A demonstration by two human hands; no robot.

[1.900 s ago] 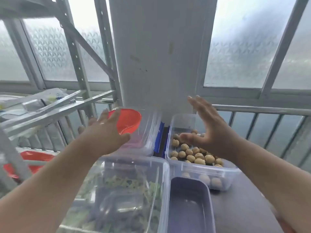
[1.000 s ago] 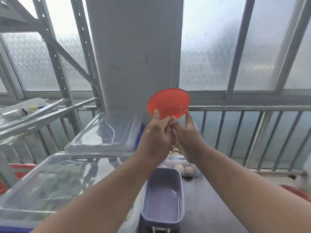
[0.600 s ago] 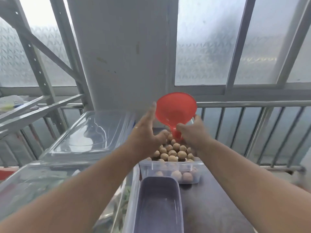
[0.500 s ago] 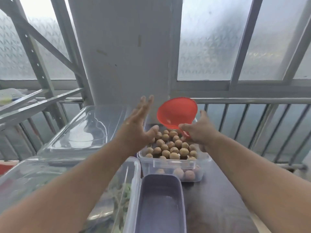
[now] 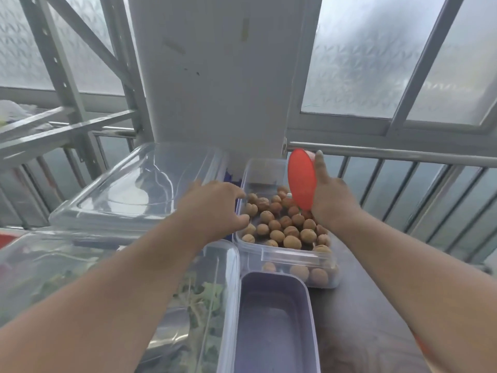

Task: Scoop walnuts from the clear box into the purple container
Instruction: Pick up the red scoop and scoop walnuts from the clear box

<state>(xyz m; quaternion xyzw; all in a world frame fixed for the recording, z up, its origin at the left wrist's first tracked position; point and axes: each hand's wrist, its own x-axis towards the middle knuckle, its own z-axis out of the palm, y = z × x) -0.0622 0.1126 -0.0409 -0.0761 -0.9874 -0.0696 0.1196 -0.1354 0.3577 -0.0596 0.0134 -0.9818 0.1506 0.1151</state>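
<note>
The walnuts (image 5: 282,224) lie heaped in the clear box (image 5: 293,258), which stands at the back of the dark table (image 5: 360,327), up against the white pillar (image 5: 215,76). The far end of the box shows bare floor; the nuts crowd its near half. Touching the box's near wall is the purple container (image 5: 274,319), open and holding nothing, its long side running toward the table's front edge.

The right hand (image 5: 330,200) holds a red scoop (image 5: 301,181) over the right side of the box, bowl turned on edge and facing left, its lower rim down at the top of the nuts, with the forefinger stretched up along its back. The left hand (image 5: 215,208) sits at the box's left rim, fingers curled over that edge, thumb and fingertips just beside the nearest nuts; whether it pinches the rim I cannot tell.

Left of the box a clear lid (image 5: 129,189) rests tilted on a big clear tub (image 5: 107,278) of green leaves, which presses close along the purple container's left side. To the right of both boxes the table is bare to its right edge, with a metal railing (image 5: 403,184) beyond it.
</note>
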